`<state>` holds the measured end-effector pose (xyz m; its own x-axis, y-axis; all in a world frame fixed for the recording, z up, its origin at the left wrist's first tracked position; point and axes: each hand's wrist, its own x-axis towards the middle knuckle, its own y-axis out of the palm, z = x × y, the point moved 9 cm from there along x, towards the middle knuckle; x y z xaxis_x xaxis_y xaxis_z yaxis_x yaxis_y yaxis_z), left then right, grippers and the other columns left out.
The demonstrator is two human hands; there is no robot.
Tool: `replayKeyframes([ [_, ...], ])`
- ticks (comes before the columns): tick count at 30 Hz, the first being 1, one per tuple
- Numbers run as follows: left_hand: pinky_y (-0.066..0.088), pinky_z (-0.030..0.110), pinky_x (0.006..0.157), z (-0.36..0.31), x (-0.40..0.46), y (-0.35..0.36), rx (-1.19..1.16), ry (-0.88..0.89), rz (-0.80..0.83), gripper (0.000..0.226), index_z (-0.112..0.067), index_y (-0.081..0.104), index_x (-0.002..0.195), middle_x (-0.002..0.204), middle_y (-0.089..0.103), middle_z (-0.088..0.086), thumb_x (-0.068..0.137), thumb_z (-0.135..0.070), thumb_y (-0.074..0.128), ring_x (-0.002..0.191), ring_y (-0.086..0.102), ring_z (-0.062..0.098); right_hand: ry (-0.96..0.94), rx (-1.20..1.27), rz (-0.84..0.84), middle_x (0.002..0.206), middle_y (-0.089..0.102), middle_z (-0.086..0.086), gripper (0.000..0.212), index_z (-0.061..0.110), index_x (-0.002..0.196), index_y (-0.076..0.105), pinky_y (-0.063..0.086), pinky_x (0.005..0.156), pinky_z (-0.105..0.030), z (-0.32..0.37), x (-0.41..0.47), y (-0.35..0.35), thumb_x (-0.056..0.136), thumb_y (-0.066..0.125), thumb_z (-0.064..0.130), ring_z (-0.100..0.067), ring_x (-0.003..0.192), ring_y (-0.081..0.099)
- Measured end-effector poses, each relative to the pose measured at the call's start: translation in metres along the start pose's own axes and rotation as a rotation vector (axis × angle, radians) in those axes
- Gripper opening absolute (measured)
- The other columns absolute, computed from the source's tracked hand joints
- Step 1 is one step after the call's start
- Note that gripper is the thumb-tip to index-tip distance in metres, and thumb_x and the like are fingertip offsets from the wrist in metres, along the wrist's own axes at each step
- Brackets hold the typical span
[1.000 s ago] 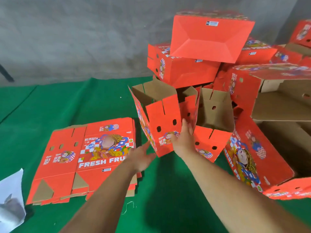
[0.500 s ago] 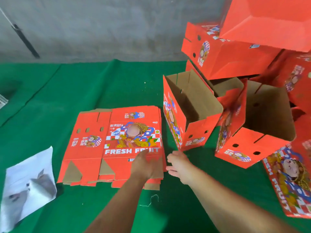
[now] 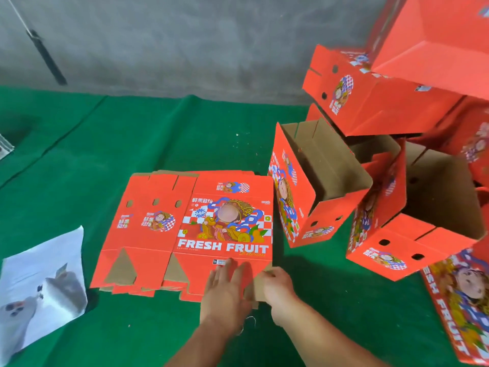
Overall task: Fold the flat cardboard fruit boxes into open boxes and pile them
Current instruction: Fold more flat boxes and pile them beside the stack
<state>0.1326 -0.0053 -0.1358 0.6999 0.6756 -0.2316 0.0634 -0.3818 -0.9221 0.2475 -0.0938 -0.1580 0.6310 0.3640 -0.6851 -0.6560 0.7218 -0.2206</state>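
Reaching down now, both hands are leaving the folded box [image 3: 315, 186] by the pile: left hand [image 3: 225, 284] lying flat, grip released, on the flat stack [image 3: 185, 234]; right hand [image 3: 277, 284] pinching its corner.

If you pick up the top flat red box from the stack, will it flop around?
Probably only a little. The top flat red cardboard box lies straight with crisp creases, so it likely stays fairly stiff. Its loose bottom flaps, where the left hand and right hand touch, may swing. It looks thin, so likely light.
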Motion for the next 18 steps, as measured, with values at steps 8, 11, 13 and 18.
replayKeyframes([
  [8, 0.018, 0.052, 0.123, 0.082, -0.033, -0.035, -0.285, -0.445, -0.148, 0.12, -0.037, -0.008, 0.161, 0.169, -0.001, 0.008, 0.075, -0.059, 0.072, 0.151, 0.013, 0.04, -0.487, -0.07, 0.006, 0.114, 0.07, 0.001, 0.028, 0.026, 0.118, 0.063, 0.049, 0.085, -0.031, 0.073, -0.033, -0.059, 0.104, 0.05, 0.006, -0.02, 0.108, 0.065],
  [11, 0.006, 0.057, 0.124, 0.117, -0.044, -0.049, -0.457, -0.645, -0.195, 0.139, -0.039, -0.013, 0.16, 0.169, -0.005, 0.017, 0.059, -0.074, 0.075, 0.155, 0.004, 0.041, -0.638, -0.121, -0.005, 0.11, 0.071, 0.01, 0.031, 0.034, 0.116, 0.064, 0.052, 0.078, -0.025, 0.103, -0.055, -0.086, 0.105, 0.049, 0.009, -0.01, 0.101, 0.067],
  [13, 0.009, 0.059, 0.124, 0.118, -0.045, -0.045, -0.531, -0.612, -0.152, 0.148, -0.035, -0.016, 0.161, 0.17, 0.004, 0.018, 0.051, -0.088, 0.069, 0.155, 0.008, 0.043, -0.717, -0.165, -0.001, 0.108, 0.07, 0.017, 0.033, 0.039, 0.115, 0.063, 0.049, 0.069, -0.014, 0.117, -0.072, -0.105, 0.106, 0.048, 0.01, 0.002, 0.097, 0.066],
  [18, 0.014, 0.058, 0.12, 0.091, -0.062, -0.034, -0.492, -0.542, -0.126, 0.143, -0.041, -0.014, 0.16, 0.17, 0.019, 0.009, 0.049, -0.106, 0.047, 0.153, 0.016, 0.04, -0.859, -0.277, 0.025, 0.116, 0.071, 0.016, 0.037, 0.033, 0.13, 0.063, 0.052, 0.081, -0.021, 0.131, -0.11, -0.145, 0.106, 0.048, 0.01, -0.001, 0.105, 0.065],
])
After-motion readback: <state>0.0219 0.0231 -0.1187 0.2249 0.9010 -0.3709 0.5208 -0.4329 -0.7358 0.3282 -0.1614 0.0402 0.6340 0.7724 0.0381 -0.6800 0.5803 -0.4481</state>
